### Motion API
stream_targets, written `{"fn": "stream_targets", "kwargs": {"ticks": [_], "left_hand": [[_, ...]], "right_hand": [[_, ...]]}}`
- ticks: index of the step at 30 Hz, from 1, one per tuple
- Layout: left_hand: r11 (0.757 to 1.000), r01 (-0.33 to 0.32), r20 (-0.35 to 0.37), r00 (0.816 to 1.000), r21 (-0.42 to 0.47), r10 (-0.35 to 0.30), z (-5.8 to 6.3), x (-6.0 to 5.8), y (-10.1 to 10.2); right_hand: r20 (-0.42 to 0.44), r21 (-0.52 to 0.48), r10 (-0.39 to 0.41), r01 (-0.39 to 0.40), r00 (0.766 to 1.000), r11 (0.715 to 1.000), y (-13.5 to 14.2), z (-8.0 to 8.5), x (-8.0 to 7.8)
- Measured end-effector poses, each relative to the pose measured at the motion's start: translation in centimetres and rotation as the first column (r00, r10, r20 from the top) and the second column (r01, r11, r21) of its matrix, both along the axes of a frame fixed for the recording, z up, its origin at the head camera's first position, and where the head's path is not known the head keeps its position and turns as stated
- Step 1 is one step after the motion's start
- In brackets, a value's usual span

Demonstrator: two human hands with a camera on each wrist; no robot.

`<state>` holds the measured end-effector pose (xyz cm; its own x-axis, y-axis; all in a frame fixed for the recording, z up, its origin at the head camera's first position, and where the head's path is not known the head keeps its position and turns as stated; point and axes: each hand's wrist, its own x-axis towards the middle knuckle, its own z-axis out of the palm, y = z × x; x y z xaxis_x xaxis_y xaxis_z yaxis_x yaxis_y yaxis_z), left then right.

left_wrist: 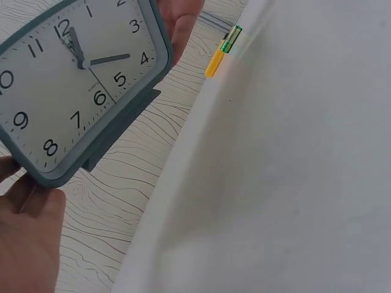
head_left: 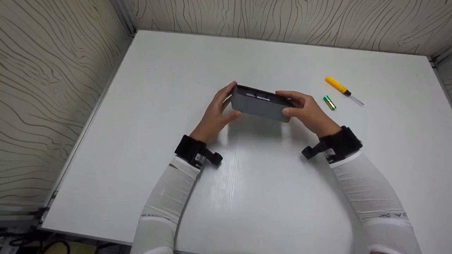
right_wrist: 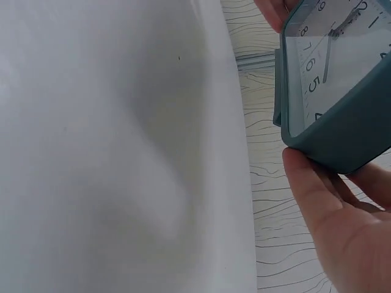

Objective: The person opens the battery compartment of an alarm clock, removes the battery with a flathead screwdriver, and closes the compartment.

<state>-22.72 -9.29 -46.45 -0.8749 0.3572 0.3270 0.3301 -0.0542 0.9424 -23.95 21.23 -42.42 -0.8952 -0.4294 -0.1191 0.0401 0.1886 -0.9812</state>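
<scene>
A grey-green desk clock is held up over the white table between both hands. Its white dial with black numerals faces the wrist cameras. From the head view its grey side shows, along with a dark recess holding a small purple and white detail. My left hand grips one end, fingers behind and thumb near the lower corner. At the other end my right hand pinches the casing between thumb and fingers. A short foot juts from below the dial in the left wrist view.
To the right of the hands lies a green battery. Just beyond it is a screwdriver with a yellow handle, its shaft pointing toward the right. Wood-grain patterned panels border the white table at the back and left.
</scene>
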Motion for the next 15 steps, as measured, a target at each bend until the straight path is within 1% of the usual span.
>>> {"fn": "stream_targets", "kwargs": {"ticks": [3, 6, 7, 9, 12, 15], "left_hand": [[0.999, -0.025, -0.031, 0.999, 0.023, 0.026, 0.03, -0.13, 0.0], [0.997, -0.057, -0.059, 0.996, 0.048, 0.06, 0.04, -0.22, -0.13], [0.996, -0.066, -0.073, 0.995, 0.055, 0.07, 0.06, -0.25, -0.18], [0.995, -0.075, -0.099, 0.992, 0.068, 0.081, 0.14, -0.29, -0.28], [0.994, -0.074, -0.127, 0.988, 0.078, 0.083, 0.3, -0.31, -0.39], [0.995, -0.066, -0.137, 0.988, 0.07, 0.075, 0.38, -0.24, -0.49]], "right_hand": [[0.053, -0.13, 0.018, -0.011, 0.998, 0.991, -0.02, 0.0, 0.19], [0.111, -0.263, 0.033, -0.003, 0.993, 0.965, -0.19, 0.03, 0.31], [0.125, -0.285, 0.036, 0.001, 0.992, 0.959, -0.26, 0.06, 0.32], [0.149, -0.313, 0.037, 0.012, 0.988, 0.95, -0.36, 0.12, 0.29], [0.17, -0.326, 0.044, 0.015, 0.984, 0.945, -0.37, 0.17, 0.23], [0.177, -0.325, 0.043, 0.017, 0.983, 0.945, -0.36, 0.25, 0.18]]}}
